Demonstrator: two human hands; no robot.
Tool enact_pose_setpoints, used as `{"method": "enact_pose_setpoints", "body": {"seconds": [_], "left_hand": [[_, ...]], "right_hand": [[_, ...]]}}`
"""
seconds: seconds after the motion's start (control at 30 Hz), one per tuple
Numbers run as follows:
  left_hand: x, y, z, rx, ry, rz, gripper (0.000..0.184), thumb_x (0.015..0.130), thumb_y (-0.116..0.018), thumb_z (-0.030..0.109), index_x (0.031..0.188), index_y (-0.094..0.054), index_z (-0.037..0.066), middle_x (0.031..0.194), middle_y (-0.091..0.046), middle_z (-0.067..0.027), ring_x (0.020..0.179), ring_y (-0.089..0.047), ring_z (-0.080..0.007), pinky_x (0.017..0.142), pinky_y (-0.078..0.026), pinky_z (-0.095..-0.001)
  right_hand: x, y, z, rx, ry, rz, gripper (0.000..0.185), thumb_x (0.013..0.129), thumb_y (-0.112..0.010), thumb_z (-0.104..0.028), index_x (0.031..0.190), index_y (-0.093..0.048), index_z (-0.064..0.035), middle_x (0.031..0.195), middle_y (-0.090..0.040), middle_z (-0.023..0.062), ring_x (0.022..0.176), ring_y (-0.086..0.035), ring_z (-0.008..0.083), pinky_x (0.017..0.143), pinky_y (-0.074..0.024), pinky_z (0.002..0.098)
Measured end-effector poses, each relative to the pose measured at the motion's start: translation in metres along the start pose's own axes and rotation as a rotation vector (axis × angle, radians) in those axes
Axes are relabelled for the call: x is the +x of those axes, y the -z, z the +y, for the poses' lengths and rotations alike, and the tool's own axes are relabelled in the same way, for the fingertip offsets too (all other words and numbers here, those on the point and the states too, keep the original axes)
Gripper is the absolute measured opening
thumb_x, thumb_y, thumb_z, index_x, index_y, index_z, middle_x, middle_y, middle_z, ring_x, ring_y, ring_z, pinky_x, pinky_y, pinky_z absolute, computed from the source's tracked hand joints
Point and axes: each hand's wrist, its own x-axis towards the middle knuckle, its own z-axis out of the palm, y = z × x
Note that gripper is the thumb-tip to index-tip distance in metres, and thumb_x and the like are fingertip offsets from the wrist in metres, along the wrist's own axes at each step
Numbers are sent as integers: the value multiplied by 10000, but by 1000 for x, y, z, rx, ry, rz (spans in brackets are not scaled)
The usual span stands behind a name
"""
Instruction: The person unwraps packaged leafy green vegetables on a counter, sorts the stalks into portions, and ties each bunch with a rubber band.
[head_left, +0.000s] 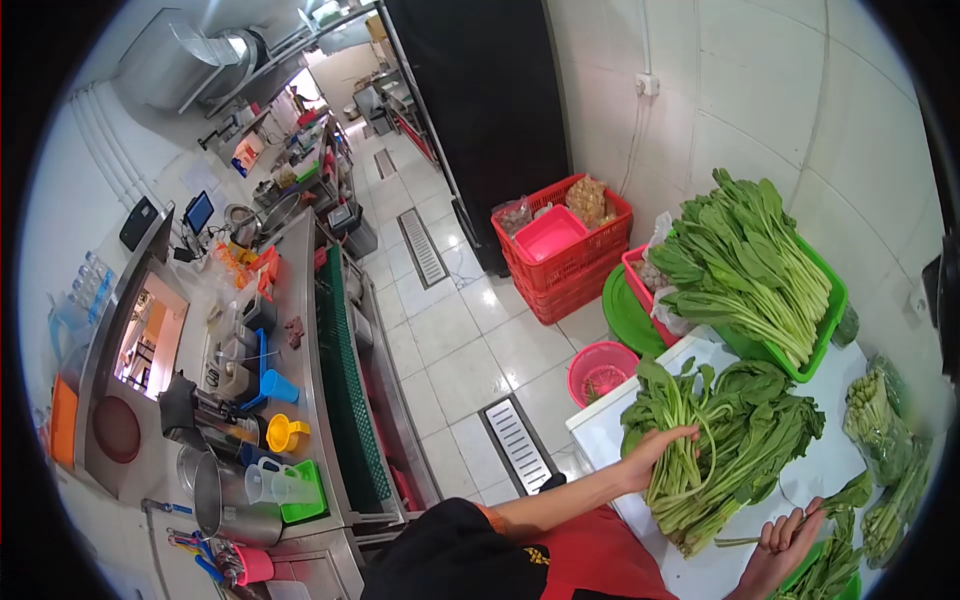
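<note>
Leafy greens [740, 410] lie in a heap on the white tabletop [600, 425]. My left hand [660, 455] is closed round a bunch of long green stems at the heap's left side. Lower right, my right hand [785, 545] has its fingers wrapped round a single leafy stalk [845, 497], whose stem end points left. Below that hand, more greens [825, 570] sit in a green container at the frame's bottom edge. Behind the heap, a green basket [838, 300] holds a large pile of long-stemmed greens [750, 260].
Bagged vegetables [880, 420] lie at the table's right edge. Beyond the table are a pink basin [600, 370], a green lid [625, 315] and stacked red crates [565, 275] on the floor. A steel counter [310, 380] with jugs and pots runs along the left.
</note>
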Motion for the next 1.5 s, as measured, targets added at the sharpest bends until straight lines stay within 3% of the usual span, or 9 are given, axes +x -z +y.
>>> {"method": "enact_pose_setpoints", "body": {"seconds": [0.13,0.23,0.57,0.73,1.1,1.17,1.23,1.37,1.5], "left_hand": [[-3,0,-3,-9,7,-20,196,938,-677,285,980,-643,97,837,-678,-56,741,-674,-142,656,-588,-303],[3,9,-9,-16,46,-51,204,934,-688,286,976,-647,91,854,-681,-48,752,-676,-140,662,-583,-309],[13,18,-13,4,28,-55,196,925,-700,249,981,-651,67,879,-671,-38,808,-678,-140,701,-587,-336],[11,14,-17,10,36,33,216,920,-694,271,963,-632,70,803,-669,-67,647,-653,-153,593,-573,-323],[11,14,-18,27,37,0,210,922,-690,266,978,-636,71,811,-670,-66,676,-660,-152,618,-578,-319],[10,15,-20,31,46,13,206,922,-688,263,981,-638,72,813,-671,-64,678,-661,-149,619,-578,-320],[0,6,-14,52,104,40,198,921,-686,259,979,-644,74,820,-676,-62,684,-663,-145,624,-578,-316],[-2,8,-13,75,72,-92,212,944,-661,263,1048,-648,78,850,-676,-66,754,-686,-160,690,-600,-346],[-3,-5,-13,68,106,-9,193,941,-664,239,1019,-663,62,884,-691,-84,776,-690,-166,696,-593,-332]], "right_hand": [[-7,-6,-8,-57,-86,-168,290,1077,-431,-369,1068,-531,-97,577,-258,-42,503,-213,63,503,-219,232],[4,-1,-1,-24,-108,-233,275,1079,-428,-360,1062,-535,-107,573,-248,-53,496,-195,62,488,-199,232],[19,0,7,-49,-112,-231,274,1080,-445,-335,1087,-567,-89,584,-282,-54,495,-214,62,484,-210,229],[21,3,6,-59,-130,-228,282,1076,-451,-340,1094,-565,-82,578,-298,-56,488,-227,56,471,-213,224],[17,3,8,-89,-114,-212,260,1079,-447,-319,1042,-552,-84,573,-273,-67,480,-207,42,456,-183,216],[22,13,10,-96,-115,-245,275,1079,-444,-320,1100,-566,-74,585,-341,-42,488,-262,54,461,-233,219],[37,33,26,-64,-70,-223,278,1084,-432,-348,1174,-517,-99,604,-240,-67,464,-159,13,426,-153,212],[26,30,19,-31,-50,-182,267,1079,-443,-351,1076,-540,-102,588,-244,-69,456,-166,19,405,-166,209],[19,39,15,-123,-5,-90,259,1068,-471,-296,1189,-551,-82,659,-348,-51,491,-271,14,410,-204,195]]}}
